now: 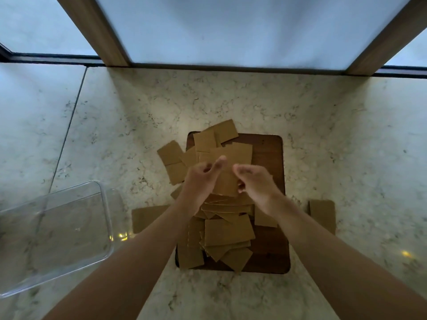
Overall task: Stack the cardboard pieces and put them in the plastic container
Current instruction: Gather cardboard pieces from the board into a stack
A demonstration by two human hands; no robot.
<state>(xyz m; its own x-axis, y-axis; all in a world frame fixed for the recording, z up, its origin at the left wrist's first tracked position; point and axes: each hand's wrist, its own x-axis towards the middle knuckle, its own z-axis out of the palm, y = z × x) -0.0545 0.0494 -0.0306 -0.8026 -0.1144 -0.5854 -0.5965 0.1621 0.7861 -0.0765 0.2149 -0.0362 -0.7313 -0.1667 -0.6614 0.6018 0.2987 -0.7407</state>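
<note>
hands (227,181) grip cardboard piece (227,183) (both sides) | over cardboard pile (227,229) | plastic container (55,234) left

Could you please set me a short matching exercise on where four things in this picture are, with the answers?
Things:
1. plastic container
2. wooden board
3. lone cardboard piece
4. small cardboard stack

Places:
A. flat on the counter, right of the board
B. held between both hands
C. on the counter at the left, nothing in it
D. under the scattered cardboard pile

Pairs: 1-C, 2-D, 3-A, 4-B
</note>
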